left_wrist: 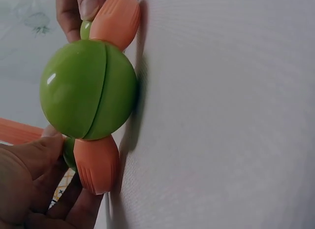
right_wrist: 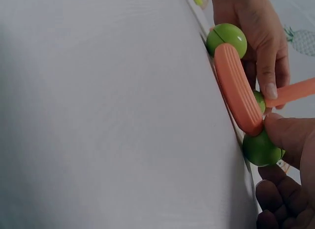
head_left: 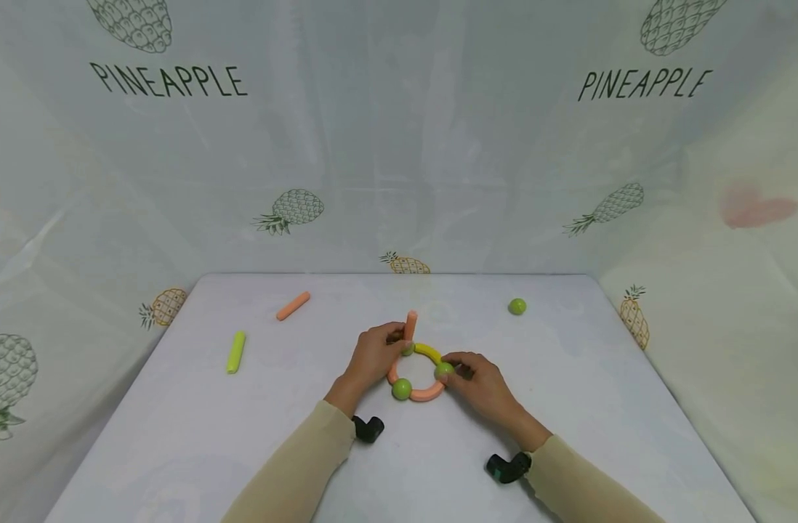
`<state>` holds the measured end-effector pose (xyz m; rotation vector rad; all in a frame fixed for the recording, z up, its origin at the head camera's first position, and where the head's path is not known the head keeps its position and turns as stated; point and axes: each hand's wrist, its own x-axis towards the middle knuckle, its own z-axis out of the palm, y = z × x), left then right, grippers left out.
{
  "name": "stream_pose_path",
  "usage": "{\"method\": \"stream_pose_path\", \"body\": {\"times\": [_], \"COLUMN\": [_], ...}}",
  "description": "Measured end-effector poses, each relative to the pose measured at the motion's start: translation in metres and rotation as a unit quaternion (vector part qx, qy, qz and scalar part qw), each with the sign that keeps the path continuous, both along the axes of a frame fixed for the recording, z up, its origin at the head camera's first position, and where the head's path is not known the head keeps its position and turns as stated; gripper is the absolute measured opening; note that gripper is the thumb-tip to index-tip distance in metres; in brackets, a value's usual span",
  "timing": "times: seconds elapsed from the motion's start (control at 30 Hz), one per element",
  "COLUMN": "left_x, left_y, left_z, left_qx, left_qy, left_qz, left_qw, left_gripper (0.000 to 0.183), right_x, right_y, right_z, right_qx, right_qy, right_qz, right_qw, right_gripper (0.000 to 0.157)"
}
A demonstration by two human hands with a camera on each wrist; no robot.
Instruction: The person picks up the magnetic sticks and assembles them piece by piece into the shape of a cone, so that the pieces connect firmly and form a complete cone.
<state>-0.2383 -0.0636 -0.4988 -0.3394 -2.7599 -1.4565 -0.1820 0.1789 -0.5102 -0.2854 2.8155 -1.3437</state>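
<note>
Two-handed hold on a ring [head_left: 426, 394] of arcs and balls, at mid-table; clock positions refer to the head view, centred on the ring. At 12 o'clock, the left hand [head_left: 375, 354] narrowly pinches the upper bar [head_left: 411, 324] where it meets the top ball [head_left: 408, 350]; the joint lies partly behind the thumb, so its seating cannot be told. At 3 o'clock, the right hand [head_left: 482, 382] grips the right ball [head_left: 444, 372] between thumb and fingers. The yellow arc [head_left: 428, 353] lies at 1 o'clock, the lower ball [head_left: 402, 389] near 8. Good practice here, as judged, is to press the bar straight along its length, the right hand bracing the ring flat against the table [head_left: 176, 407]; a twist or sideways push could loosen neighbouring joints. Farther out lie a lime bar [head_left: 236, 352] at 9 o'clock, an orange bar [head_left: 293, 306] at 10 and a loose ball [head_left: 517, 306] at 2. The cloth [head_left: 386, 145] behind reads "PINEAPPLE" twice, toward 11 and 1 o'clock, near printed pineapples; no brand is legible on the pieces.
</note>
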Motion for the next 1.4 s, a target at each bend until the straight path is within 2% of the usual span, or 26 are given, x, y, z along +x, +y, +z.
{"method": "stream_pose_path", "body": {"times": [0.4, 0.73, 1.0, 1.13, 1.27, 1.4], "left_x": [0.001, 0.000, -0.002, -0.002, 0.000, 0.004], "left_y": [0.000, -0.001, -0.002, -0.006, -0.013, -0.024], "left_z": [0.001, 0.000, -0.002, -0.004, -0.003, -0.001], "left_qx": [0.009, 0.012, 0.015, 0.024, 0.038, 0.033], "left_qy": [-0.005, -0.007, -0.015, -0.031, -0.035, -0.032], "left_qz": [-0.026, -0.018, -0.020, -0.008, 0.008, 0.031], "left_qw": [0.9996, 0.9997, 0.9996, 0.9992, 0.9986, 0.9985], "left_gripper": [0.032, 0.034, 0.040, 0.046, 0.042, 0.038], "right_x": [0.002, 0.001, 0.004, 0.004, 0.005, 0.005], "right_y": [0.000, -0.001, 0.001, 0.002, 0.003, 0.004], "right_z": [-0.001, 0.000, 0.001, 0.001, 0.001, -0.001], "right_qx": [-0.006, -0.010, 0.000, -0.006, -0.013, -0.007], "right_qy": [0.002, -0.007, -0.008, -0.005, 0.000, 0.008], "right_qz": [-0.004, -0.008, 0.010, 0.015, 0.018, 0.025], "right_qw": [1.000, 1.000, 1.000, 1.000, 1.000, 1.000], "right_gripper": [0.031, 0.033, 0.030, 0.029, 0.030, 0.032]}}
